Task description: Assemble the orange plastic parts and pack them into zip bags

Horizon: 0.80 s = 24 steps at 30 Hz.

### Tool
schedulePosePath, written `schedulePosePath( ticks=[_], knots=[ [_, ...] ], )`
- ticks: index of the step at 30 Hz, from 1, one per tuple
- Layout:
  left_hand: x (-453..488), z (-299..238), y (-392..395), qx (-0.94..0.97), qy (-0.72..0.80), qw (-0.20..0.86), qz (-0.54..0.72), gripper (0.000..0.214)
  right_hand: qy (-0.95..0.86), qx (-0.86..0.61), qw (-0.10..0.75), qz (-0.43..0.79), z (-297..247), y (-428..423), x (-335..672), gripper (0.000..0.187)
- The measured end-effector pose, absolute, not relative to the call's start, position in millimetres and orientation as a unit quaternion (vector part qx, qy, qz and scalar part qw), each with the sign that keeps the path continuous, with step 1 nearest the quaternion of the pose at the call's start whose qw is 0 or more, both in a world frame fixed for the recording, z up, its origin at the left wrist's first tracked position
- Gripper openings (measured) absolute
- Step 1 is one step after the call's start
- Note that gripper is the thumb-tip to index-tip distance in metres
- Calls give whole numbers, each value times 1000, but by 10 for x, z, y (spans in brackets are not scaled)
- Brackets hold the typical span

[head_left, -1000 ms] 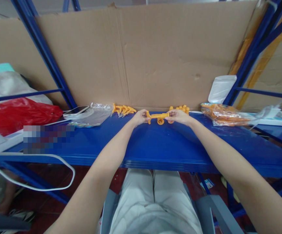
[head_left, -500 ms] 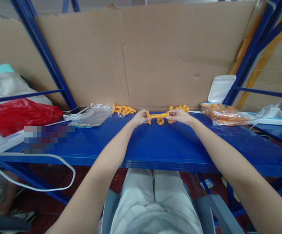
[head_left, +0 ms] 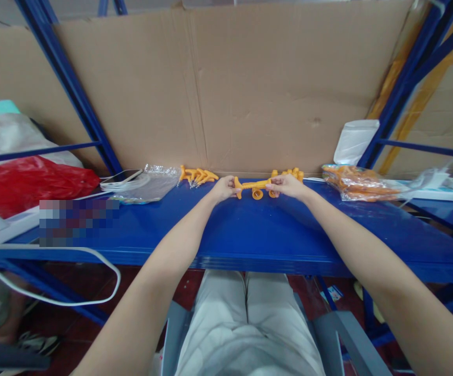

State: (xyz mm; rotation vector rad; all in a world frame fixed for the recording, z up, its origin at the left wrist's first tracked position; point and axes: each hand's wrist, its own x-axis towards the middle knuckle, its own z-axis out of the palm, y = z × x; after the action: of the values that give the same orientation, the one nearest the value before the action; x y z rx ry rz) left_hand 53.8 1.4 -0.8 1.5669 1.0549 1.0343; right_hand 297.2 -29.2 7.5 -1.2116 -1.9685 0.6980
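Observation:
My left hand is closed on the T-shaped handle of a yellow plastic corkscrew. From the handle a yellow sleeve runs right to my right hand, whose fingers pinch its far end. Any metal screw within is hidden. Just below the sleeve sits a round yellow cup-like piece, with another partly under my right fingers. Behind my right hand lie several more yellow pieces. To the left of my left hand is a group of yellow-handled corkscrews with bare metal spirals.
On the blue table, a clear plastic bag and a phone lie left, near a red bag. A bag of orange pieces and a white power strip are right. Cardboard stands behind.
Both hands keep their hold on the yellow corkscrew and its sleeve. The view has shifted very slightly; little else differs.

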Motion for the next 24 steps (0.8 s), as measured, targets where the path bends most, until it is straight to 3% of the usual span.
schedulePosePath(
  ticks=[17, 24],
  knots=[
    [534, -8, 66, 664, 387, 465, 440, 34, -678, -507, 382, 369, 178, -414, 2914, 53],
    [465, -18, 136, 667, 390, 472, 424, 33, -694, -525, 356, 339, 160, -408, 2894, 53]
  ],
)
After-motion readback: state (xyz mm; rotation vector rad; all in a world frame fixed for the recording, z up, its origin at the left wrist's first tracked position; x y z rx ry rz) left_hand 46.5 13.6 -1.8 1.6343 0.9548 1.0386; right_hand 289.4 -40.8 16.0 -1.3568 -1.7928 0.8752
